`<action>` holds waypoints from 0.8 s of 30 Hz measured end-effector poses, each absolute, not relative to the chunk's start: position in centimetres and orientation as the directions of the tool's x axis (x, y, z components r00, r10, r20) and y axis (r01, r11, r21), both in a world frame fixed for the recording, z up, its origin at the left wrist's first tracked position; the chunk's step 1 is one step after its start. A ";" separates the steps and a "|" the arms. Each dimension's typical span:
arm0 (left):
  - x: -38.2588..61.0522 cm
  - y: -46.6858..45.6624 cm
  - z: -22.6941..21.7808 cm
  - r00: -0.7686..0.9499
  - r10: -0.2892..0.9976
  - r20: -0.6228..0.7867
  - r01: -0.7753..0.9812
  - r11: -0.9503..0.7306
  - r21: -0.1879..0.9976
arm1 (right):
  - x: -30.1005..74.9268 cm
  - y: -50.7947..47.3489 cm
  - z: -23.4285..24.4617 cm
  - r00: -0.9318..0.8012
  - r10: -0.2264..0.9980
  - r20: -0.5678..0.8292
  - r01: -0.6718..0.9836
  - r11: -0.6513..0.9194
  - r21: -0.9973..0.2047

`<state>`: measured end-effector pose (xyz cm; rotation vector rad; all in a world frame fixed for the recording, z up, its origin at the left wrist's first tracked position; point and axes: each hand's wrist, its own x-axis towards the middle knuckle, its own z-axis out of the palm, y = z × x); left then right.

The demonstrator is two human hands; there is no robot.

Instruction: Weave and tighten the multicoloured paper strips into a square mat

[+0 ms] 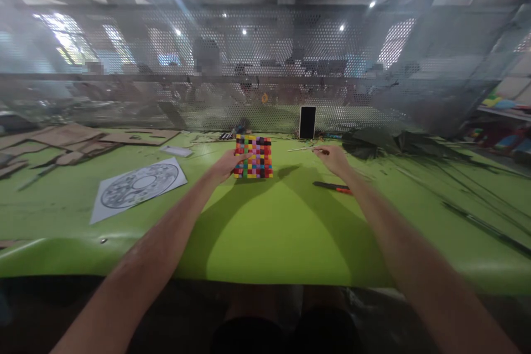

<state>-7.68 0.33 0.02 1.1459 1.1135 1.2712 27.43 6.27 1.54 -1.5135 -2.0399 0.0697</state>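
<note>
My left hand (227,165) grips the left edge of a square woven mat (259,157) of many-coloured strips, thumb on its front, and holds it up over the green table. To the right, my right hand (332,157) pinches a thin pale stick (299,149) that points left toward the mat, apart from it. A knife-like tool with a black and red handle (332,186) lies on the table just below my right hand.
Left lie a sheet with a printed ring pattern (143,183) and brown cardboard pieces (70,135). Behind, a dark tablet-like panel (307,121) stands before a perforated screen (265,55). Dark green leaves (373,141) and long thin stems (481,220) are at right.
</note>
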 end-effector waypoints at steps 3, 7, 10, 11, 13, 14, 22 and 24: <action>-8.2 0.8 -0.2 -0.015 1.000 0.018 -0.135 -0.020 0.991 | 27.0 5.5 2.3 -0.216 0.878 0.427 0.829 0.396 -0.396; -8.8 1.2 -0.6 -0.039 0.999 0.019 -0.142 -0.025 0.990 | 26.3 4.7 2.7 -0.270 0.883 0.384 0.831 0.415 -0.371; -8.9 1.1 -0.8 -0.035 0.999 0.027 -0.125 -0.031 0.992 | 25.9 4.5 2.7 -0.263 0.882 0.391 0.853 0.402 -0.333; -8.8 1.0 -0.7 -0.026 0.999 0.029 -0.118 -0.032 0.993 | 25.7 4.4 2.7 -0.255 0.881 0.398 0.867 0.391 -0.310; -8.5 0.8 -0.7 0.000 0.999 0.033 -0.108 -0.033 0.994 | 25.4 4.3 2.7 -0.241 0.876 0.417 0.898 0.365 -0.248; -8.4 0.7 -0.6 0.011 0.999 0.034 -0.106 -0.033 0.994 | 25.3 4.2 2.7 -0.240 0.873 0.425 0.910 0.355 -0.215; -7.8 0.3 -0.4 0.023 0.998 0.062 -0.143 -0.059 0.988 | 24.4 3.4 2.8 -0.233 0.855 0.463 0.937 0.324 -0.128; -7.7 0.2 -0.2 0.008 0.998 0.058 -0.156 -0.056 0.986 | 24.5 3.5 2.7 -0.222 0.851 0.475 0.931 0.329 -0.155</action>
